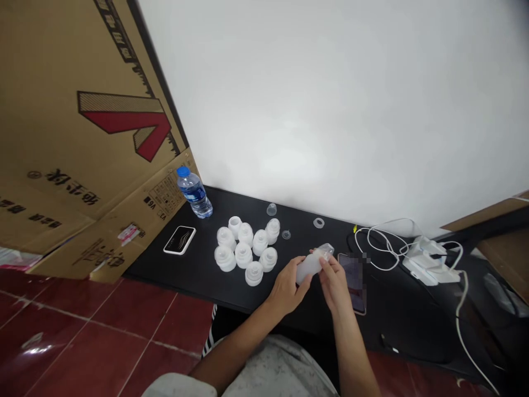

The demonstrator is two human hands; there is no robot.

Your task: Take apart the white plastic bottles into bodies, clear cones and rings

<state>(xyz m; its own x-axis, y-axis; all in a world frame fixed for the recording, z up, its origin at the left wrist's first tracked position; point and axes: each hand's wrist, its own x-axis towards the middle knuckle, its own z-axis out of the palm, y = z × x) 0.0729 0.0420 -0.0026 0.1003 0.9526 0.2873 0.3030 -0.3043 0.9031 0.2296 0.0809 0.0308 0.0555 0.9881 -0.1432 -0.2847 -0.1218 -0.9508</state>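
A white, translucent bottle [307, 268] lies tilted between my two hands above the front part of the black table. My left hand [287, 284] is wrapped round its body, thumb in front. At the upper right end, the fingers of my right hand [333, 278] grip a clear cap [325, 251]; whether it sits fully on the bottle I cannot tell. To the left of my hands, several white bottle-like containers with clear tops [253, 273] stand in a cluster. Behind lie a small clear dome [271, 209], a clear round piece [286, 234] and a whitish ring [318, 222].
A water bottle [194, 193] and a white-edged black device [179, 240] are on the left, beside a large cardboard box [95, 182]. A phone [354, 284] lies right of my hands. Farther right are white cables [382, 267] and a power strip [430, 262]. A white wall rises behind.
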